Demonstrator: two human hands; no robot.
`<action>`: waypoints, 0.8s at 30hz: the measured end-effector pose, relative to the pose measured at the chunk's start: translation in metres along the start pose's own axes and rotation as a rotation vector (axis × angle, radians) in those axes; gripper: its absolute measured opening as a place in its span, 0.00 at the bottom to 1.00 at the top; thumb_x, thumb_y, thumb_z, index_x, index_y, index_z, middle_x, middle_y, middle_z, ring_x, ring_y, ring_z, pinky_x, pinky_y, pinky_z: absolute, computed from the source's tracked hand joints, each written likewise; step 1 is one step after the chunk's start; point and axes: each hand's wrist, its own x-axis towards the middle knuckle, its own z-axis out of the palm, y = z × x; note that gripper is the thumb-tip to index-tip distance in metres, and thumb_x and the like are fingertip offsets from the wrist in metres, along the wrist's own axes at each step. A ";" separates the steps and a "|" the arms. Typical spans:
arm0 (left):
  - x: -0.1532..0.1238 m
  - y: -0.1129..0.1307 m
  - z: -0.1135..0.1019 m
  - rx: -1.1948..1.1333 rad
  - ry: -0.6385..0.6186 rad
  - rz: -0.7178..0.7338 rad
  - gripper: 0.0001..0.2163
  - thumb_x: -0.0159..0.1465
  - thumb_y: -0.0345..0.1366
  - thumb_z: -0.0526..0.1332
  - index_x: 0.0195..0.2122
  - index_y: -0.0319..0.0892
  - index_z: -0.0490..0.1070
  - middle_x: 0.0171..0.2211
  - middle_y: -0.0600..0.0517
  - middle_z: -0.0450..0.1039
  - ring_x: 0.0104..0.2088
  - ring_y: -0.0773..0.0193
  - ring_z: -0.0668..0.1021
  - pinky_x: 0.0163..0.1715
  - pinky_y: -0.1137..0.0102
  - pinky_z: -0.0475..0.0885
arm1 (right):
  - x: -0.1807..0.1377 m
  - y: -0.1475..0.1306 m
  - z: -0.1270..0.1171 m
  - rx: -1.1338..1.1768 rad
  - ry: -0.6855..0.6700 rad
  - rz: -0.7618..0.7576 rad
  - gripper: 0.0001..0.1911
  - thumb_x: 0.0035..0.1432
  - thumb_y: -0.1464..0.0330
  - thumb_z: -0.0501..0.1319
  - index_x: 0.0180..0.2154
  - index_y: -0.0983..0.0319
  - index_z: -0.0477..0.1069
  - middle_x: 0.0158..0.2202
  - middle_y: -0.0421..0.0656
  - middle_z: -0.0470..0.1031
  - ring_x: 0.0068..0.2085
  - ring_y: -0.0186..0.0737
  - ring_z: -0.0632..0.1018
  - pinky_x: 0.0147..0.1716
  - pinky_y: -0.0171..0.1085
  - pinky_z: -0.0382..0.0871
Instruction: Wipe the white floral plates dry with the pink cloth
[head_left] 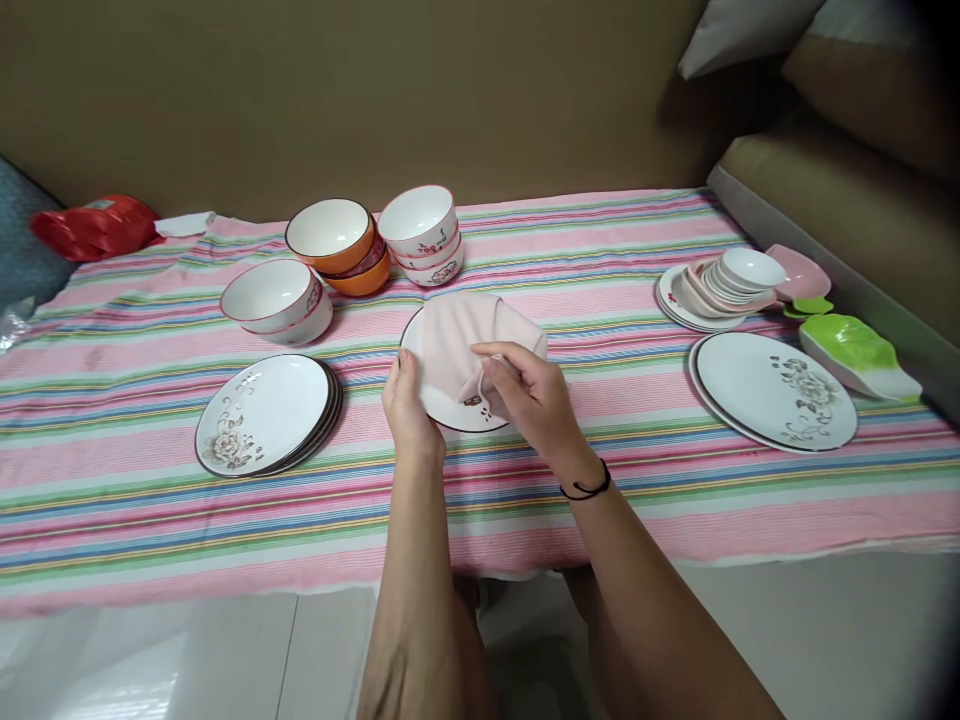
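A white plate [448,410] with a dark rim and a brown flower print is in front of me. My left hand [411,405] grips its left edge, thumb on top and the other fingers hidden beneath. Over most of the plate lies a pale pink cloth [469,335]. My right hand [529,395] pinches a fold of that cloth between thumb and fingers, above the plate's right side.
Left stands a stack of flowered plates [262,415]. Behind it are white bowls [274,300], orange bowls [337,245] and more white bowls [421,230]. On the right lie large plates [772,390], small dishes [739,280] and a green leaf-shaped dish [851,350]. A striped cloth [600,440] lies underneath.
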 end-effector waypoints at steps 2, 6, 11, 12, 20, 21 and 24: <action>0.001 0.000 -0.001 0.000 0.005 0.003 0.21 0.54 0.48 0.67 0.41 0.37 0.76 0.41 0.44 0.77 0.43 0.56 0.78 0.45 0.65 0.72 | 0.001 0.001 -0.002 -0.014 0.000 -0.043 0.13 0.62 0.62 0.57 0.44 0.62 0.73 0.31 0.41 0.77 0.32 0.34 0.77 0.32 0.33 0.72; -0.002 0.001 0.000 0.024 -0.040 0.002 0.20 0.54 0.48 0.67 0.40 0.37 0.76 0.39 0.46 0.77 0.40 0.60 0.78 0.44 0.67 0.71 | 0.005 0.007 -0.001 -0.253 -0.020 -0.222 0.11 0.58 0.69 0.60 0.44 0.60 0.73 0.41 0.45 0.76 0.43 0.41 0.76 0.47 0.41 0.71; -0.010 0.000 0.005 0.074 -0.057 0.030 0.17 0.53 0.48 0.68 0.36 0.39 0.76 0.34 0.52 0.75 0.34 0.66 0.76 0.36 0.73 0.70 | 0.006 0.012 0.002 -0.484 -0.018 -0.295 0.16 0.58 0.71 0.59 0.49 0.58 0.72 0.55 0.47 0.69 0.55 0.47 0.69 0.56 0.49 0.64; -0.011 -0.001 0.006 0.078 -0.050 0.032 0.16 0.53 0.47 0.68 0.35 0.39 0.76 0.33 0.53 0.75 0.33 0.67 0.76 0.35 0.74 0.70 | 0.007 0.013 0.002 -0.519 0.007 -0.294 0.16 0.59 0.70 0.59 0.50 0.58 0.72 0.56 0.48 0.68 0.56 0.48 0.68 0.57 0.50 0.63; -0.016 -0.002 0.012 0.048 0.105 0.066 0.17 0.54 0.48 0.66 0.37 0.39 0.76 0.36 0.50 0.76 0.35 0.63 0.77 0.34 0.72 0.71 | 0.005 0.011 -0.009 -0.530 0.137 -0.172 0.12 0.58 0.75 0.55 0.40 0.60 0.76 0.39 0.46 0.74 0.42 0.44 0.74 0.42 0.42 0.69; -0.015 -0.002 0.012 0.036 0.120 0.076 0.17 0.54 0.48 0.67 0.37 0.39 0.76 0.37 0.49 0.76 0.36 0.63 0.77 0.35 0.72 0.72 | 0.005 0.010 -0.008 -0.498 0.113 -0.159 0.12 0.57 0.76 0.55 0.38 0.60 0.76 0.38 0.44 0.74 0.40 0.42 0.74 0.40 0.40 0.69; -0.012 0.001 0.009 -0.001 0.088 0.073 0.17 0.55 0.48 0.66 0.37 0.39 0.76 0.36 0.50 0.76 0.37 0.63 0.76 0.37 0.71 0.71 | 0.003 0.006 -0.003 -0.405 0.015 -0.130 0.11 0.55 0.77 0.57 0.35 0.60 0.75 0.34 0.41 0.74 0.34 0.37 0.74 0.33 0.36 0.67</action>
